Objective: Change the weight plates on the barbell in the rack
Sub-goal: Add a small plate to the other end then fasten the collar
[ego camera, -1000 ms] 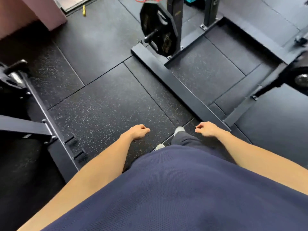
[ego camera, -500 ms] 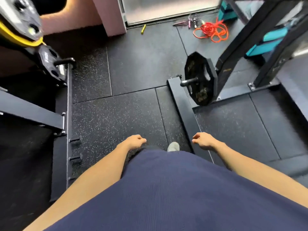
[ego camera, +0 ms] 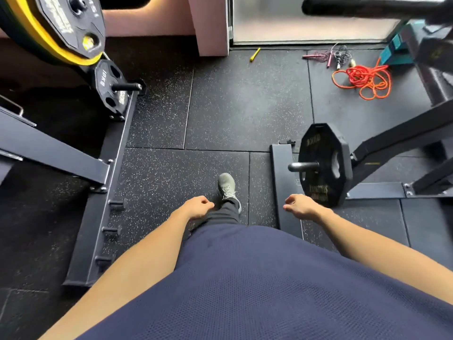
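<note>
Barbell sleeve (ego camera: pixel 367 6) ran bare across upper right, stacked plates (ego camera: pixel 56 25) upper left, stored plate (ego camera: pixel 323 165) on its peg right of centre; left hand (ego camera: pixel 198 207) and right hand (ego camera: pixel 300 207) hung loosely curled, empty, so loading seemingly remained.

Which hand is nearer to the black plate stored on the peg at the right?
Right. The right hand hangs just left of the black plate, near its lower edge, not touching. The left hand is farther left, beyond the grey shoe.
</note>
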`<state>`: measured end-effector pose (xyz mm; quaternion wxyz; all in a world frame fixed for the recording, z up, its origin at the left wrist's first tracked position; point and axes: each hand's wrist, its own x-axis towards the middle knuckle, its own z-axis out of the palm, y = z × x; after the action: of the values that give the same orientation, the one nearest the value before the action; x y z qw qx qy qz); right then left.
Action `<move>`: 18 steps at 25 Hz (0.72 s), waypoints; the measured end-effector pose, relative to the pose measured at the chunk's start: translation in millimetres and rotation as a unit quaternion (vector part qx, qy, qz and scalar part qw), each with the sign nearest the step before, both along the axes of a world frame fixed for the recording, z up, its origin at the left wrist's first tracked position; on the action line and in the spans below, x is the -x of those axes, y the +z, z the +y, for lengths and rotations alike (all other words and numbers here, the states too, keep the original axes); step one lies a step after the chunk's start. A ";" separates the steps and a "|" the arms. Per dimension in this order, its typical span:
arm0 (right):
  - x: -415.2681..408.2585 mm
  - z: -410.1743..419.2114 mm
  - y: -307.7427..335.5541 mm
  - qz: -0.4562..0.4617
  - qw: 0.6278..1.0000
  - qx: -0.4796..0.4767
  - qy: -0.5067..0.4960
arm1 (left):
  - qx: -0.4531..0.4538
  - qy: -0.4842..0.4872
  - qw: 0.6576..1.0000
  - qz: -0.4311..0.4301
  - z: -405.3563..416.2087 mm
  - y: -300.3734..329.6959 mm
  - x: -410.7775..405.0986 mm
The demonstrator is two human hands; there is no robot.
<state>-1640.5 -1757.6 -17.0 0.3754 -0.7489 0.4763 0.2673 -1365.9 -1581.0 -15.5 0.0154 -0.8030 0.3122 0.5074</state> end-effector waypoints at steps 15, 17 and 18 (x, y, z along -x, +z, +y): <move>-191.8 -263.0 4.2 0.018 0.998 0.018 -0.058 | 0.002 -0.044 0.999 0.031 -288.7 7.0 -198.6; -211.4 -287.8 1.4 0.020 0.998 0.011 -0.064 | -0.008 -0.056 0.998 0.032 -322.1 4.1 -215.9; -221.8 -302.1 -0.8 0.024 0.998 0.010 -0.060 | -0.013 -0.062 0.998 0.031 -339.5 2.2 -225.4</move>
<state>-1418.7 -2059.7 -17.7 0.3721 -0.7159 0.5320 0.2570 -1140.6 -1920.5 -13.3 0.0476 -0.7658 0.3545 0.5344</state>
